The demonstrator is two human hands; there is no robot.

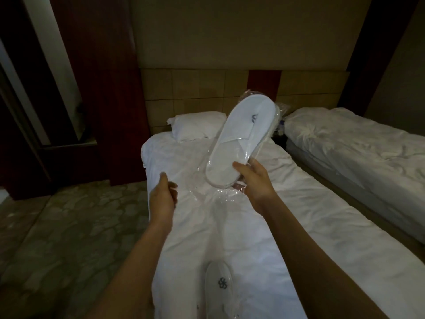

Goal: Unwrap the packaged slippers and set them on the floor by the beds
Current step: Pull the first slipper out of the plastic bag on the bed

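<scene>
A pair of white slippers (241, 139), stacked flat with a dark logo near the toe, is held up above the near bed (230, 226). My right hand (253, 178) grips their heel end, thumb on top. Clear plastic wrap (207, 178) hangs loose around the heel and stretches to the left, where my left hand (164, 192) pinches it. A second packaged pair of slippers (218, 286) with the same logo lies on the bed near the bottom edge of the view.
A pillow (195, 125) lies at the head of the near bed. A second bed (358, 153) stands to the right across a narrow gap. Patterned carpet (69, 226) spreads on the left. Dark wooden panels and a padded headboard (195, 88) stand behind.
</scene>
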